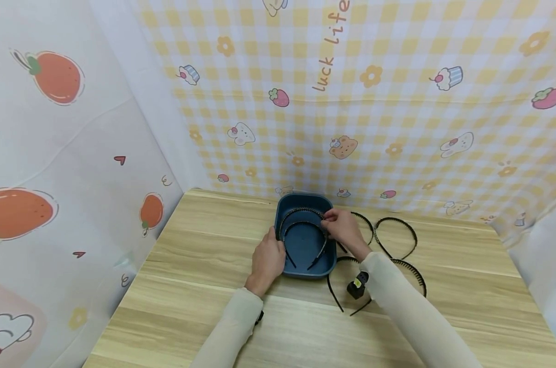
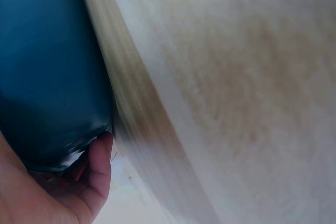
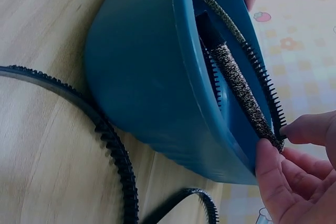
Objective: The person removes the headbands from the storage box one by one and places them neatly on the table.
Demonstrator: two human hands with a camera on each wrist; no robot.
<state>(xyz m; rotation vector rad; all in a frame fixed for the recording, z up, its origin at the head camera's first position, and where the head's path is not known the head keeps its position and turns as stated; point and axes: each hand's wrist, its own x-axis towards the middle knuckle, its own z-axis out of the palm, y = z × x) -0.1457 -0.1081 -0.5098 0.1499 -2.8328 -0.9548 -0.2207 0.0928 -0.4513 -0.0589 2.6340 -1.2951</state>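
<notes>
A dark blue plastic bin (image 1: 305, 275) stands on the table with two black toothed headbands inside, a larger headband (image 1: 301, 209) arched around a smaller headband (image 1: 304, 222). My left hand (image 1: 268, 259) grips the bin's left side, fingers curled at the rim; in the left wrist view the bin's outer wall (image 2: 52, 66) fills the upper left. At the bin's right rim, my right hand (image 1: 343, 228) pinches a headband. The right wrist view shows its thumb and fingers (image 3: 270, 163) at a glittery dark band (image 3: 239, 87), beside a toothed band (image 3: 268, 80).
Several more black headbands lie on the wooden table (image 1: 204, 230) right of the bin, including one at the back right (image 1: 413, 232) and one toothed headband (image 1: 413, 270) nearer the front, partly behind my right forearm. A patterned yellow-checked cloth (image 1: 374, 112) hangs close behind the bin.
</notes>
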